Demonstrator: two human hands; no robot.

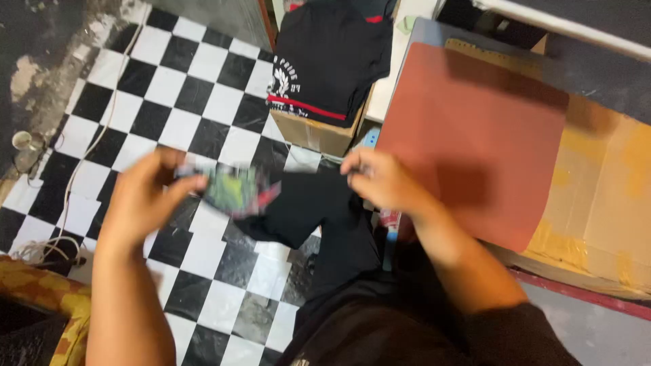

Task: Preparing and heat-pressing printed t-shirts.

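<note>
Both hands hold a black garment (305, 203) stretched between them above the checkered floor (203, 108): the left hand (146, 196) grips its printed end (blurred, greenish), the right hand (380, 179) pinches the other edge beside the red-brown pad (475, 135). Folded black shirts (325, 61) sit on a cardboard box (315, 135).

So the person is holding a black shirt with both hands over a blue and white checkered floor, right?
Not quite: the head view shows the checkered floor is black and white, not blue and white. The left hand and right hand do hold the black shirt over it.
</note>
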